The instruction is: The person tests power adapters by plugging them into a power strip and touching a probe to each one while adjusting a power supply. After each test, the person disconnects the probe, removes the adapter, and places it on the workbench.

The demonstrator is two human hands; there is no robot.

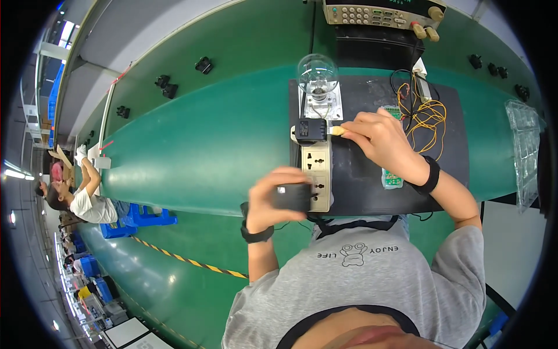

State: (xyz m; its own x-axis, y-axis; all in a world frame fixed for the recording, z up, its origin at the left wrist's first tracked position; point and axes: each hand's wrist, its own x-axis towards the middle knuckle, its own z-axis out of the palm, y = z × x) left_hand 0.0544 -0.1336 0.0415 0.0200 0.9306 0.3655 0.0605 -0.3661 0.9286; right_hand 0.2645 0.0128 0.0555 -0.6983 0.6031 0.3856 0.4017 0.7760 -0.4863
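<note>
My left hand point(263, 200), slightly blurred, is wrapped round a black power adapter point(294, 198) at the near end of a beige power strip point(323, 172). Whether its prongs are in a socket is hidden. Another black adapter point(311, 130) sits at the strip's far end. Thumb and fingers of my right hand point(381, 139) pinch a yellowish cable plug point(337, 131), whose metal end meets the right side of that adapter. Under my right wrist lies a green circuit board point(392, 178), partly covered by the hand.
Beyond the strip, a clear glass bulb point(317, 72) stands on a white base. Yellow wires point(431, 119) tangle on the black mat point(360, 192). A bench instrument point(378, 15) stands at the back, and a clear plastic tray point(523, 154) lies far right. Another person point(96, 206) sits at left.
</note>
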